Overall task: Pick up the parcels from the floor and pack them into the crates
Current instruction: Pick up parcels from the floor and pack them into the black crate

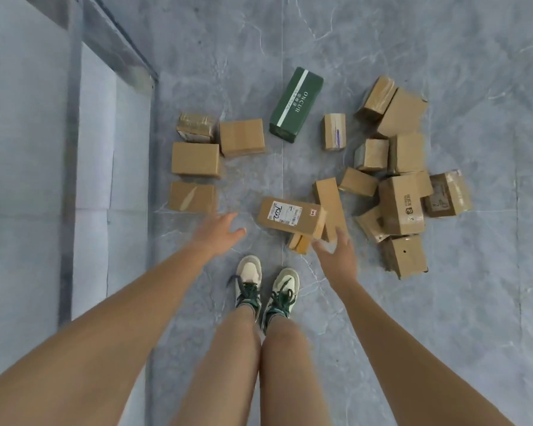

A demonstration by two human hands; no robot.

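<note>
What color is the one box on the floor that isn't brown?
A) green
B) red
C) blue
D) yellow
A: the long box lying on the floor beyond the brown parcels is dark green with a pale stripe and lettering.

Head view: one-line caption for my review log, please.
Both open hands, left and right, reach toward a labelled cardboard parcel among scattered boxes and a green carton.

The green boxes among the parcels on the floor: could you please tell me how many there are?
1. The green box lies on the floor at the far edge of the scatter, between the left group of brown parcels and the right pile. Another could be hidden under that pile.
</note>
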